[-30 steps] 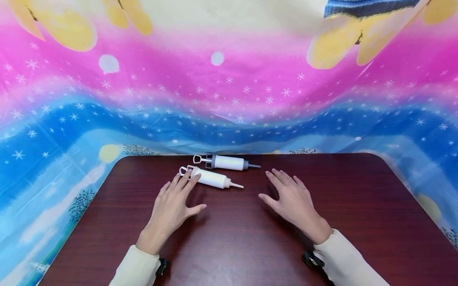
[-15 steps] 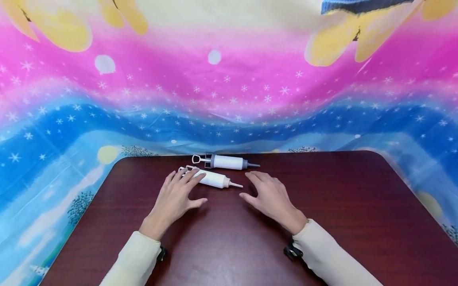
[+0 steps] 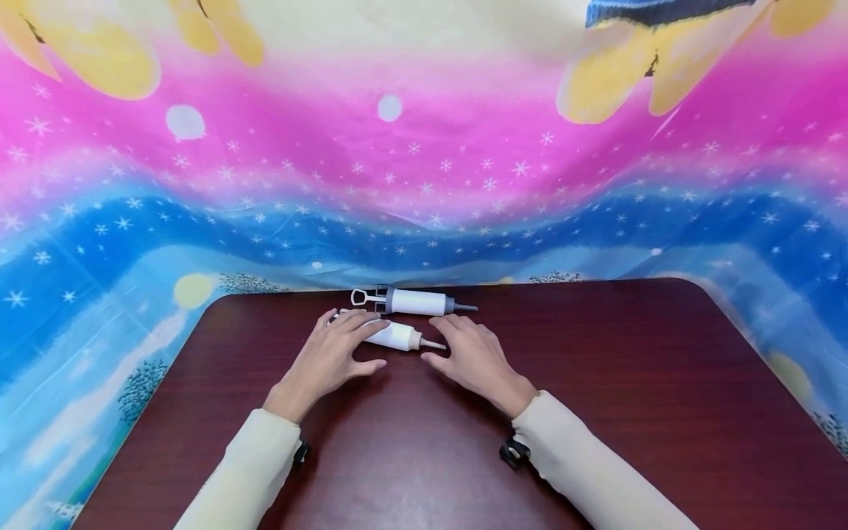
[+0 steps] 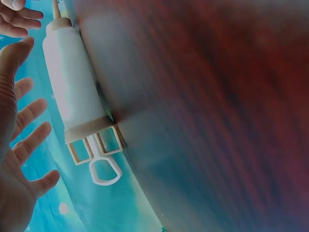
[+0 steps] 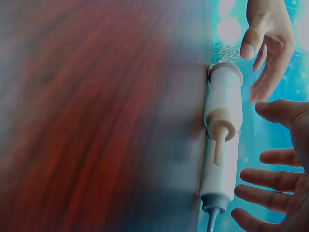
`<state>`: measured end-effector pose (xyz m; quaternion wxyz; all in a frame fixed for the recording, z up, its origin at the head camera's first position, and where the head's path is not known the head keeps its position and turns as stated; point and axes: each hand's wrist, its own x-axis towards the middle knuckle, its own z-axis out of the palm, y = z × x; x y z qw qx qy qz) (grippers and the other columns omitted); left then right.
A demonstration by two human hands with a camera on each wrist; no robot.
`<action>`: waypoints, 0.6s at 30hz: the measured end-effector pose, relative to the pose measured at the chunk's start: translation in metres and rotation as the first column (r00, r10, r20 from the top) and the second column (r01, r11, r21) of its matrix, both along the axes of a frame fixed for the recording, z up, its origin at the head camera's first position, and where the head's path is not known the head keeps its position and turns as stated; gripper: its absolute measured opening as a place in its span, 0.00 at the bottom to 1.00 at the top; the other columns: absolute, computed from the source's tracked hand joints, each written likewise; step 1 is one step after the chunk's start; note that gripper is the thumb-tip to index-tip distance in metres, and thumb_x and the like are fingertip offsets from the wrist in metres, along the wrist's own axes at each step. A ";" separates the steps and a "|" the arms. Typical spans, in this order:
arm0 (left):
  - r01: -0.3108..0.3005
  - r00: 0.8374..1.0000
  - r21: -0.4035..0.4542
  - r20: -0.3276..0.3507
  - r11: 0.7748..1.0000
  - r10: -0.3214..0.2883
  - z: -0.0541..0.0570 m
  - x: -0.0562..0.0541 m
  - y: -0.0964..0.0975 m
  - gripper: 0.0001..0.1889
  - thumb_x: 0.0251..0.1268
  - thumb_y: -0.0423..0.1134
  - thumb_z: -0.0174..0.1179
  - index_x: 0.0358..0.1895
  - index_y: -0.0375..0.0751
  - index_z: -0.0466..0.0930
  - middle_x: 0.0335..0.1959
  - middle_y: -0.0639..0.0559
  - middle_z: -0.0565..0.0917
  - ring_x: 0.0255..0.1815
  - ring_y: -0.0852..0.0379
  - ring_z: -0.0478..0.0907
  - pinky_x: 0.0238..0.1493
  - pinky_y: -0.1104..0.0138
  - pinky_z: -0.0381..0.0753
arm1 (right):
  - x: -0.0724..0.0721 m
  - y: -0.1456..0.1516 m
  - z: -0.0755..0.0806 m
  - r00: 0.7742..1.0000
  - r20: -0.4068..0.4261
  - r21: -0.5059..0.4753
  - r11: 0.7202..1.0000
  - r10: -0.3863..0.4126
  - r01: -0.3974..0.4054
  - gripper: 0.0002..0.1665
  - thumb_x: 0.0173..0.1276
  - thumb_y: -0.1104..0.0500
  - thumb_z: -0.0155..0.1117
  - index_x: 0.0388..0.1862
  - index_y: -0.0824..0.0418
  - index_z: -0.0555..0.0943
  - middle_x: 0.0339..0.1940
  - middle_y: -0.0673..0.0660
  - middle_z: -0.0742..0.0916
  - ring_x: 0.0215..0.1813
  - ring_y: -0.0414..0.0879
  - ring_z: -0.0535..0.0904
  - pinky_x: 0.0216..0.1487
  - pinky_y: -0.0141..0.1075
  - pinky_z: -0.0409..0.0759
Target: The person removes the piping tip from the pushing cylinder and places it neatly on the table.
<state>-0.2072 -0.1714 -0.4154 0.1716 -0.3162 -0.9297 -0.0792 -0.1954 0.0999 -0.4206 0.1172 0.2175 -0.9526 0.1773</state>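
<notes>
right hand (image 3: pixel 473 353) | moved inward, near front syringe (image 3: pixel 397 337) | left hand (image 3: pixel 327 357) | little changed

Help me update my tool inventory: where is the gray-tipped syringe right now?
In the head view, the gray-tipped syringe lies slightly left of centre near the far edge of the table, just beyond the cream-tipped syringe.
</notes>
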 end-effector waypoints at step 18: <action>0.039 0.988 0.003 0.148 0.999 -0.039 -0.003 -0.026 0.005 0.32 0.61 0.55 0.75 0.68 0.51 0.83 0.65 0.47 0.85 0.69 0.45 0.79 0.73 0.39 0.69 | -0.026 -0.025 -0.004 0.997 0.067 0.016 0.999 0.037 -0.038 0.29 0.70 0.47 0.73 0.64 0.59 0.83 0.56 0.58 0.89 0.53 0.53 0.87 0.47 0.50 0.87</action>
